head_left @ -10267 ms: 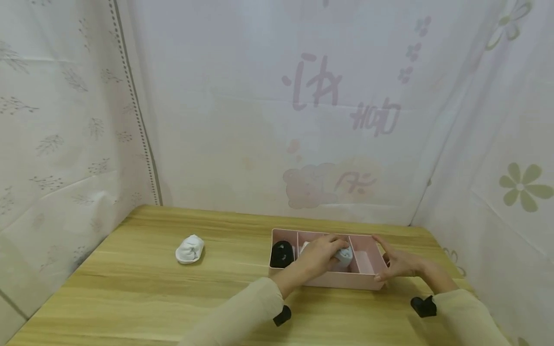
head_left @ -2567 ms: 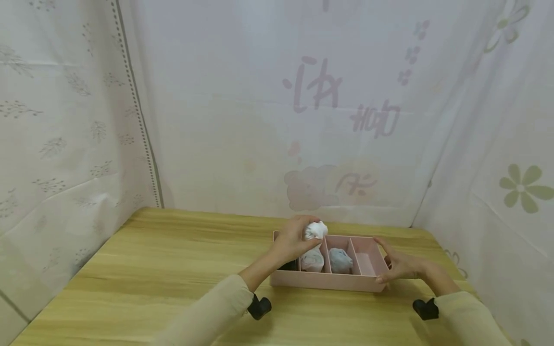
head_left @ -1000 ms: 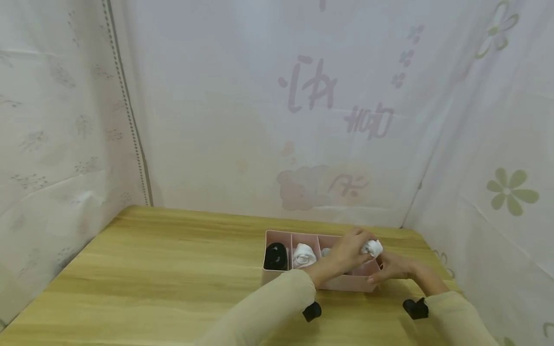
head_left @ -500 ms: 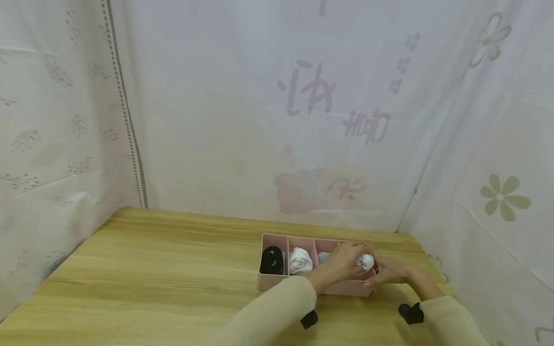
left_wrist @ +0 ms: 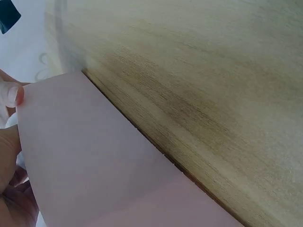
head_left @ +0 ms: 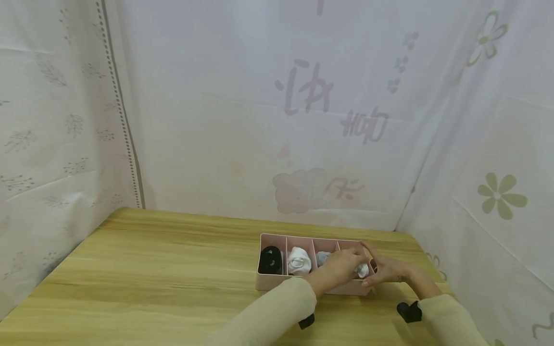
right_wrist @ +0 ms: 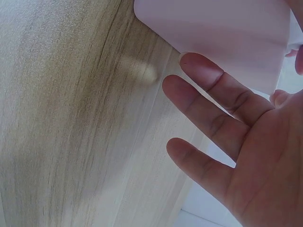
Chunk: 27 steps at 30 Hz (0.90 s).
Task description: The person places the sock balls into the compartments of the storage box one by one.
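Note:
In the head view a pink divided box [head_left: 269,282] stands on the table. My left hand [head_left: 339,268] reaches into its right-end compartment and pinches a white rolled sock [head_left: 362,270], partly covered by the fingers. My right hand [head_left: 389,270] grips that end of the box, thumb at the front corner and index finger at the back. The right wrist view shows the right hand's other three fingers [right_wrist: 208,118] spread beside the box. A black rolled sock [head_left: 270,260], another white rolled sock [head_left: 299,262] and a pale blue one [head_left: 322,258], half hidden, fill the other compartments.
The wood-grain table top [head_left: 173,269] stretches away to the left of the box. Printed curtains [head_left: 207,144] hang behind the table and along both sides. Black wrist mounts [head_left: 409,312] sit at the sleeve cuffs.
The white rolled sock lay on the left of the table; my left hand has carried it over the box and lowered it into the right-end compartment. My right hand keeps its grip.

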Motion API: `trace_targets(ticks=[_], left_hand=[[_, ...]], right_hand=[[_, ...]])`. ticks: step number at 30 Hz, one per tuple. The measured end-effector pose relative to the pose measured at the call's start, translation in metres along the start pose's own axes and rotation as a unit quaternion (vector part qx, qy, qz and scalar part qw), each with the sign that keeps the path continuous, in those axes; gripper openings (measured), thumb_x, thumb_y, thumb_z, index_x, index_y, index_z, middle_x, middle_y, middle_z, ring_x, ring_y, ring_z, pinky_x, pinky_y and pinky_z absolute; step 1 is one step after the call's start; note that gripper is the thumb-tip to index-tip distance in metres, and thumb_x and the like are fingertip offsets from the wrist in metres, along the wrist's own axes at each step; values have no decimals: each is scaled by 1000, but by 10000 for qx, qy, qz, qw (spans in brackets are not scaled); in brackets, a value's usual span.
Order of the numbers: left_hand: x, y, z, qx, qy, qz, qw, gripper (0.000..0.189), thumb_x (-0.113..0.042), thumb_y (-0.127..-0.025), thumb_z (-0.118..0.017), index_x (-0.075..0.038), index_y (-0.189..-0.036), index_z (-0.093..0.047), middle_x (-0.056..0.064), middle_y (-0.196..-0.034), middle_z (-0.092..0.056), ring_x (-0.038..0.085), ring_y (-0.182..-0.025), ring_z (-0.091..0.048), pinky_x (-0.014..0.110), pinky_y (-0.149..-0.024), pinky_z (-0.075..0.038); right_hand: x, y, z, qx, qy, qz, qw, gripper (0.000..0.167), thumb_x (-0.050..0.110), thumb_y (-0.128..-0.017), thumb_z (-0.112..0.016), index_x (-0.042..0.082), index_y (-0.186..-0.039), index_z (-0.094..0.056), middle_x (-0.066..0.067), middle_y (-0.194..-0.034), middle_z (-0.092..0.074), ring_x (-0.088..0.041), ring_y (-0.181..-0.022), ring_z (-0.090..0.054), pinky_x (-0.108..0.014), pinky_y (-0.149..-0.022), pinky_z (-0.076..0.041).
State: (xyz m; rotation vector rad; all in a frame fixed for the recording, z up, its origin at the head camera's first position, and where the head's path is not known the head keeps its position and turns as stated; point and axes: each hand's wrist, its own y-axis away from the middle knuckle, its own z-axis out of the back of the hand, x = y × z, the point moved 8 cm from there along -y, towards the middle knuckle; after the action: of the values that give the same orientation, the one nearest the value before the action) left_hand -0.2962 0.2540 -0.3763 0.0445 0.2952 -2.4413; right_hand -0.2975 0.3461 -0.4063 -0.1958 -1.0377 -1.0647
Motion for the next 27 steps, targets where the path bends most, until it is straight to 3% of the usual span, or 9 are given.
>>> trace_targets(ticks=[3, 8, 10, 17, 21, 23, 27], left_hand=[[2, 1, -2, 87, -210, 27, 9997, 31, -35, -84, -69, -34, -115, -65, -13, -115, -61, 3, -102, -59, 16, -79, -50], [3, 3, -3, 48, -606, -67, 9981, 9, -32, -87, -66, -29, -92, -73, -14, -86, -67, 2, -80, -62, 14, -64, -49], [3, 3, -3, 71, -657, -116, 9977, 9, -31, -89, -64, -28, -91, -72, -14, -84, -66, 3, -79, -62, 14, -64, -49], [3, 3, -8, 447, -672, -354, 9961, 21, -35, -95, -54, -29, -112, -65, -14, -112, -60, 3, -100, -60, 16, -75, -51], [4, 13, -1, 283, -494, -548, 9969, 32, -42, -95, -51, -27, -122, -58, -10, -128, -54, 4, -110, -56, 17, -77, -51], [7, 22, 7, 50, -340, -691, 9970, 38, -43, -94, -53, -23, -126, -56, -5, -132, -53, 9, -115, -55, 20, -86, -50], [27, 42, 24, -338, 193, -646, 9972, 50, -44, -92, -55, -17, -134, -51, 5, -137, -50, 19, -125, -49, 31, -103, -41]], right_hand=[[-1, -2, 1, -18, 68, -47, 10000, 119, 22, -81, -74, -2, -142, 26, -20, -104, -57, -25, -94, -57, -38, -81, -47], [-2, -6, 1, 25, 72, -11, 10000, 120, 22, -81, -74, -1, -142, 26, -18, -101, -59, -25, -92, -58, -33, -78, -48], [-2, -7, 1, 57, 24, 8, 10000, 120, 21, -81, -74, -1, -142, 27, -18, -100, -59, -25, -91, -58, -34, -78, -48], [-3, -6, 7, -145, 268, -161, 9994, 118, 22, -81, -74, 3, -144, 24, -16, -98, -57, -23, -90, -56, -40, -80, -46], [-8, -2, 4, -139, 272, -164, 9994, 118, 24, -82, -73, 3, -144, 25, -14, -96, -58, -23, -87, -56, -36, -77, -47], [-10, -1, 2, -103, 204, -88, 9997, 118, 24, -82, -73, 1, -143, 26, -14, -96, -60, -23, -87, -57, -34, -75, -48], [-13, 2, 1, -144, 400, 8, 9991, 115, 29, -84, -70, 0, -143, 25, -13, -98, -60, -20, -87, -58, -30, -74, -47]])
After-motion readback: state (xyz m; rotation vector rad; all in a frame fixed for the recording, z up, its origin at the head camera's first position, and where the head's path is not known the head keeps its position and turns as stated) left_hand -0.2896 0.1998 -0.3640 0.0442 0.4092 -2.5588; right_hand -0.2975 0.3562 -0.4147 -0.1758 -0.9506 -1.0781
